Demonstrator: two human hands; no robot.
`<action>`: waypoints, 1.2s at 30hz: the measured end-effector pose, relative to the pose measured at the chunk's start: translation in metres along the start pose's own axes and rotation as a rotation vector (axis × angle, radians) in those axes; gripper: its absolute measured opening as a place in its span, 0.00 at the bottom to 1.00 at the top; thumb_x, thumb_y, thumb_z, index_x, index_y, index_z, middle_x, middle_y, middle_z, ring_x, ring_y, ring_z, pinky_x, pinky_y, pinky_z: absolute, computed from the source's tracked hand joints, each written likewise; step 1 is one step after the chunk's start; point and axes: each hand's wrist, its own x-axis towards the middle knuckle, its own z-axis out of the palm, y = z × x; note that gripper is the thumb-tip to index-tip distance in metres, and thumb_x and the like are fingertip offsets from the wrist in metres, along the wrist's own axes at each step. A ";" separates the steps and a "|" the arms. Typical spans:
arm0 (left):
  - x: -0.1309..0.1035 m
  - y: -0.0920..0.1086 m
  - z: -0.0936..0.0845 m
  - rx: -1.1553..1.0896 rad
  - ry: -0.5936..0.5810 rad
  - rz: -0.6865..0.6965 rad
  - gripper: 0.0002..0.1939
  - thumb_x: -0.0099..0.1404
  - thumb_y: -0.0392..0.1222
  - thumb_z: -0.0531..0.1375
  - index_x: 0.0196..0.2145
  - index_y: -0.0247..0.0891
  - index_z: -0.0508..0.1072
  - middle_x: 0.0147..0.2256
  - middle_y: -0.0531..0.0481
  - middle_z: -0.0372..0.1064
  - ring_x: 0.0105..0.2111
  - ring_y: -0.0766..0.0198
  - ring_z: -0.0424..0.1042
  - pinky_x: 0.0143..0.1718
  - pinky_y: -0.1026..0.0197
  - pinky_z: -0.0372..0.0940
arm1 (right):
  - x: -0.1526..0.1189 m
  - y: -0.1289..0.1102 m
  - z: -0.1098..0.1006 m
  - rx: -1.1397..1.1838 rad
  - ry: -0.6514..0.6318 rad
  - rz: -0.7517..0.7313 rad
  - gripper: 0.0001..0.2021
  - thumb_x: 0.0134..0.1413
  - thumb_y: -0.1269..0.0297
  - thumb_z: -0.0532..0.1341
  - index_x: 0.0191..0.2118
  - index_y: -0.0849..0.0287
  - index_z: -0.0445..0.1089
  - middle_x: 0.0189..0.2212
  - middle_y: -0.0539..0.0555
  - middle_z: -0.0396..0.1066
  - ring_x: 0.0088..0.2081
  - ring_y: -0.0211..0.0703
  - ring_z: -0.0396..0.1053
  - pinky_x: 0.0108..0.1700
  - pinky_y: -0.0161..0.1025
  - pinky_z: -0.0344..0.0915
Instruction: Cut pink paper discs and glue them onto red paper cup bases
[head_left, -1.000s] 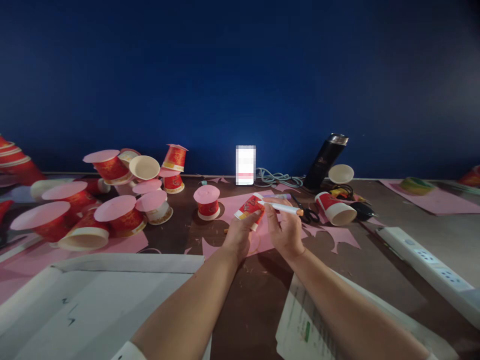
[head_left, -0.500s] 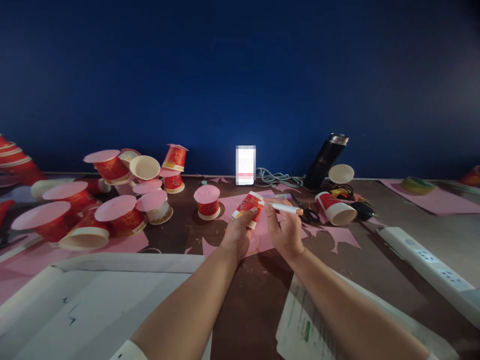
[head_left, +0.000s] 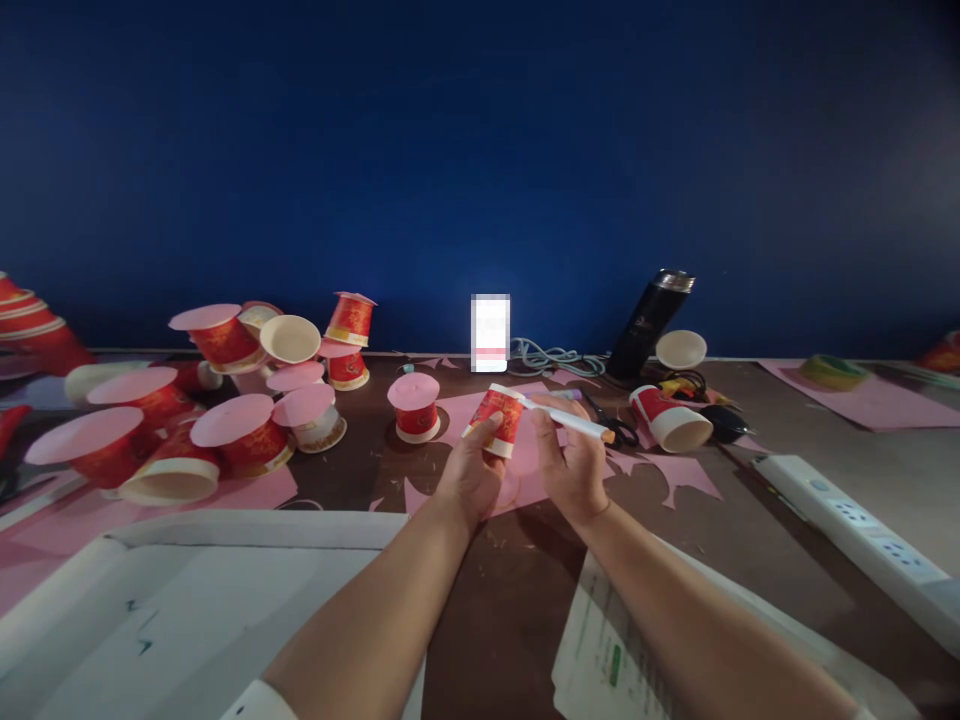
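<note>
Dark blue wall (head_left: 480, 170) fills the upper half of the view, and below it runs a brown surface (head_left: 487, 620) littered with paper offcuts and cups. Both hands are occupied near the middle. The left hand (head_left: 472, 475) grasps a red paper cup (head_left: 508, 415), thumb pressed across its printed side, tilting it over a pink sheet (head_left: 534, 470). The right hand (head_left: 576, 465) grips a white marker (head_left: 571, 418) with an orange end, its other end pointing at the upper edge of the cup; whether the tip actually touches is too small to tell.

Just left of the hands, a short red cup (head_left: 417, 420) stands on its rim with a pink paper disc (head_left: 413, 391) on top. Farther left sits a crowd of similar cups (head_left: 244, 440), many topped with pink discs, some lying on their sides. Behind the hands, a bright upright panel (head_left: 490, 335), blurred out, stands beside a coiled pale cable (head_left: 559, 358). To the right are black scissors (head_left: 624, 432), a cup lying on its side (head_left: 671, 420) and a leaning black flask (head_left: 649, 325). A white power strip (head_left: 855, 530) lies beyond the right forearm, with a roll of tape (head_left: 832, 372) farther back.
</note>
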 end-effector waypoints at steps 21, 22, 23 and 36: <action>0.002 0.001 -0.005 -0.031 -0.082 -0.019 0.06 0.59 0.30 0.62 0.35 0.31 0.75 0.34 0.47 0.77 0.34 0.66 0.76 0.44 0.66 0.68 | 0.001 -0.004 -0.001 -0.049 -0.017 0.026 0.09 0.62 0.65 0.55 0.41 0.57 0.72 0.38 0.57 0.76 0.42 0.48 0.72 0.47 0.46 0.66; 0.002 0.001 -0.005 -0.029 -0.078 -0.016 0.06 0.58 0.30 0.62 0.35 0.31 0.75 0.34 0.47 0.77 0.34 0.66 0.76 0.44 0.66 0.68 | 0.001 -0.003 -0.001 -0.052 -0.017 0.028 0.09 0.61 0.66 0.55 0.41 0.57 0.72 0.38 0.57 0.76 0.42 0.47 0.72 0.47 0.46 0.66; 0.002 0.001 -0.005 -0.026 -0.076 -0.015 0.06 0.58 0.30 0.62 0.35 0.31 0.75 0.34 0.47 0.77 0.34 0.67 0.76 0.44 0.66 0.69 | 0.001 -0.003 -0.001 -0.053 -0.016 0.028 0.08 0.61 0.66 0.55 0.41 0.57 0.72 0.38 0.57 0.76 0.42 0.47 0.72 0.46 0.45 0.66; 0.002 0.001 -0.005 -0.035 -0.094 -0.024 0.06 0.58 0.30 0.62 0.35 0.31 0.75 0.33 0.47 0.77 0.33 0.67 0.76 0.43 0.67 0.68 | 0.001 -0.003 0.000 -0.067 -0.016 0.023 0.09 0.62 0.65 0.55 0.41 0.56 0.72 0.38 0.57 0.76 0.42 0.48 0.72 0.46 0.46 0.66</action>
